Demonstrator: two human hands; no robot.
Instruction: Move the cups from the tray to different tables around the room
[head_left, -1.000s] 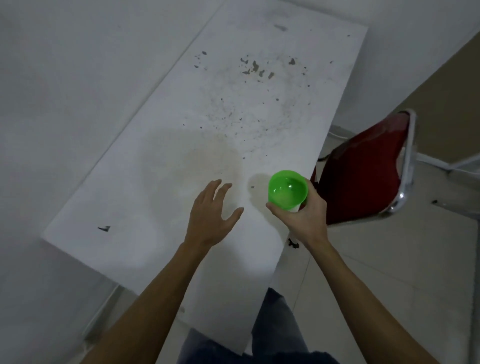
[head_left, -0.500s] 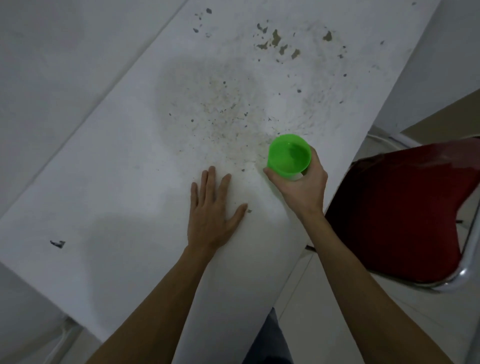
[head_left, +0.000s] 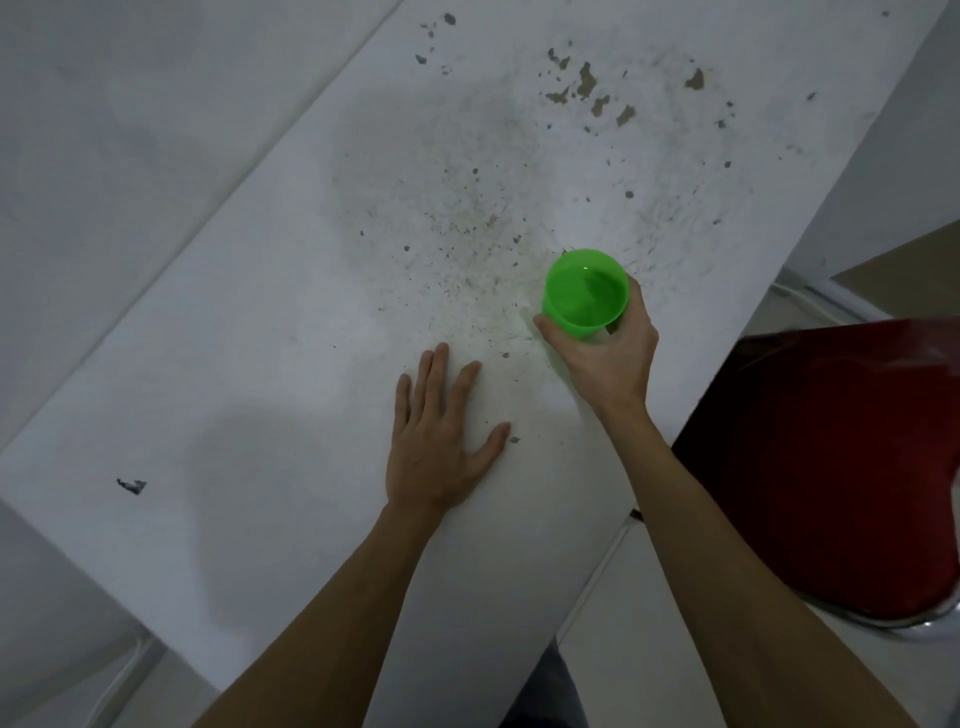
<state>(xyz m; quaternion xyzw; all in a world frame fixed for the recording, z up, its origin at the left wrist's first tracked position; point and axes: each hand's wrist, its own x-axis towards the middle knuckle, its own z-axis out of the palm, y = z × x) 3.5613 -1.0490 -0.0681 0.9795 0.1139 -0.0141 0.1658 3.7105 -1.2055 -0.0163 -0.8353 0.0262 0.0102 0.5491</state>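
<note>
Your view is filled mostly by the white table (head_left: 260, 364), a long top running diagonally from the lower left of the picture to the upper right. Its left long edge lies against a pale grey wall (head_left: 130, 130); the right long edge drops to a light tiled floor (head_left: 649, 623). The surface is worn: brownish chips (head_left: 587, 85) in the paint cluster toward the far end, a spray of fine dark specks (head_left: 467, 223) spreads over the middle, and one dark scuff (head_left: 132, 486) sits near the near left corner. Soft shadows darken the near part of the top and a patch around the middle.

Just off the right long edge stands a red chair (head_left: 831, 467) with a chrome frame showing at its lower rim. Past the far right end of the table there is a strip of tan wall or floor; you cannot tell which.

Both your forearms reach in from the bottom of the picture. Your left hand (head_left: 441, 441) lies flat on the table, palm down, fingers spread wide, closer to the right long edge than the left and holding nothing. Your right hand (head_left: 608, 358) is wrapped around the green cup (head_left: 584, 293), thumb on its near left side and fingers curled round the right. The cup is upright, mouth up, over the speckled area close to the right long edge, just beyond the left hand. Whether its base touches the surface is hidden by your hand. Dark trousers (head_left: 550, 691) show at the bottom between your arms.
</note>
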